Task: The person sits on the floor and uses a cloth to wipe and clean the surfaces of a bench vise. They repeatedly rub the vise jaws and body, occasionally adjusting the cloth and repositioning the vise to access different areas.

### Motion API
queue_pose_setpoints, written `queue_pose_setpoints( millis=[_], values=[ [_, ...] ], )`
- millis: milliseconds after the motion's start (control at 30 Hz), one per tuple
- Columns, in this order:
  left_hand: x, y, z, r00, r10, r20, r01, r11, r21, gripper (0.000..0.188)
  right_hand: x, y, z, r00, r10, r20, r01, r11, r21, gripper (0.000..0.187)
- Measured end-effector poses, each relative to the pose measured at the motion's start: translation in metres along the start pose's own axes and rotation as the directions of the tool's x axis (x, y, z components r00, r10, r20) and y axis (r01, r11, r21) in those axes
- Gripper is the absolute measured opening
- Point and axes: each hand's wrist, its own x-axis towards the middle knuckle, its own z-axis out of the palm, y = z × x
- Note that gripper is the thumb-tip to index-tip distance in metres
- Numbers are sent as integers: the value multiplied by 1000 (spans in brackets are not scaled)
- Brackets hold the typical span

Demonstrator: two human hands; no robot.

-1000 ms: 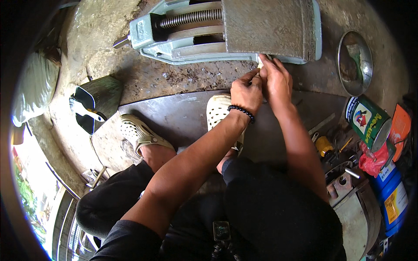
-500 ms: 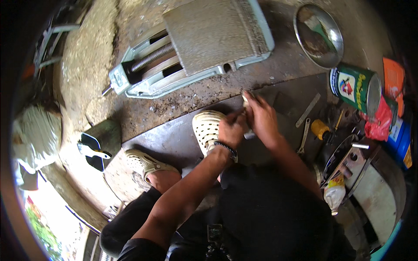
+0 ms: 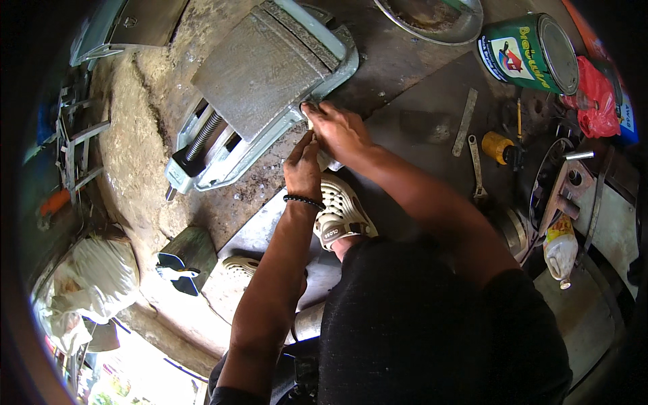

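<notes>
My right hand [image 3: 339, 135] is curled at the near edge of a large blue-grey machine vise [image 3: 280, 128], its fingertips by the vise's side. Under its palm and fingers shows a small piece of whitish material [image 3: 329, 162], perhaps cloth, mostly hidden. Just below and left, my left hand [image 3: 303, 174], with a dark beaded bracelet on the wrist, has its fingers drawn together against the right one. What the left fingers hold is hidden. The vise has a flat metal top and an exposed threaded screw [image 3: 204, 137].
A metal bowl [image 3: 466, 35], a green paint can [image 3: 530, 54], a red plastic bag [image 3: 597, 101], a steel strip [image 3: 466, 121], a wrench [image 3: 476, 165] and a yellow-handled tool [image 3: 498, 146] lie right. A cut dark container with a brush [image 3: 189, 260] stands left. My clog [image 3: 341, 212] is below my hands.
Both hands have moved up and left in the view, from above my foot to the vise's near edge. My view has shifted, so the vise appears turned and the right-hand items higher.
</notes>
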Motion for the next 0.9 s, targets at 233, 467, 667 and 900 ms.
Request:
queue_pose_setpoints(
  millis=[233, 467, 667, 900],
  values=[
    [3, 3, 2, 972, 216, 90, -233, 917, 323, 44, 5, -3, -2, 986, -169, 2, 163, 952, -260, 35],
    [-47, -3, -7, 985, 70, 159, -131, 902, 412, 31, -48, -31, -38, 989, 10, 146, 42, 936, -349, 26],
    [-73, -10, -2, 735, 491, 468, -658, 346, 669, 26, -79, -25, -56, 994, -112, -2, 108, 964, -243, 34],
    [-103, 28, 15, 911, 115, 396, -50, 984, -169, 33, -68, -60, -103, 997, -14, 78, 4, 993, 120, 43]
  ],
)
